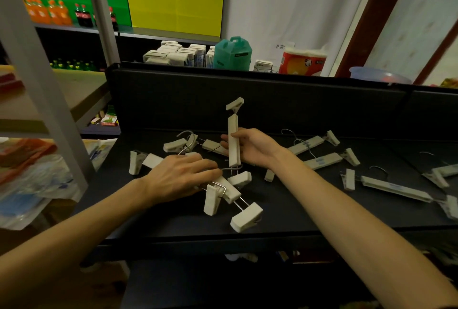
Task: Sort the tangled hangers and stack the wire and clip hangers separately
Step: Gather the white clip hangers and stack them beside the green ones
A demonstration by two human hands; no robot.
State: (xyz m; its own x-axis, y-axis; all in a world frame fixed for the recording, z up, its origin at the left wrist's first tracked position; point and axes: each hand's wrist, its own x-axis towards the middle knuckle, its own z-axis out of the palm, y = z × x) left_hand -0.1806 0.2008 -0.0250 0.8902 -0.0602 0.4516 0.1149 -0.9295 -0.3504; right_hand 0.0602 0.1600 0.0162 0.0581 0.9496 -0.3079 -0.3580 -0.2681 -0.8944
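A person's right hand [250,147] is closed around the white bar of a clip hanger [233,143], holding it upright above the middle of a black desk [309,212]. One clip of this hanger juts out at the top, and the bar's lower end dips into a knot of other hangers. The left hand [178,177] lies flat, palm down, on that tangle [230,192], fingers spread and pressing on it rather than wrapped around any one piece; the fingertips touch a bent metal hook beside the upright bar.

The tangle sits near the desk's middle, toward the left. White clips and thin metal rods cross each other there, and one clip [246,217] pokes out toward the front edge. More tangled clip hangers [173,146] lie just behind the left hand, toward the back panel.

On the right half of the desk, several clip hangers lie apart from the knot: two side by side [319,152] behind the right forearm, another [394,188] nearer the right edge, and part of one more [443,172] cut off at that edge.

Behind the desk's raised back panel stand white cartons [178,54], a teal box with a handle [233,54] and a red-and-white pack [302,60]. Shelves at far left hold orange and dark drink bottles [59,13].
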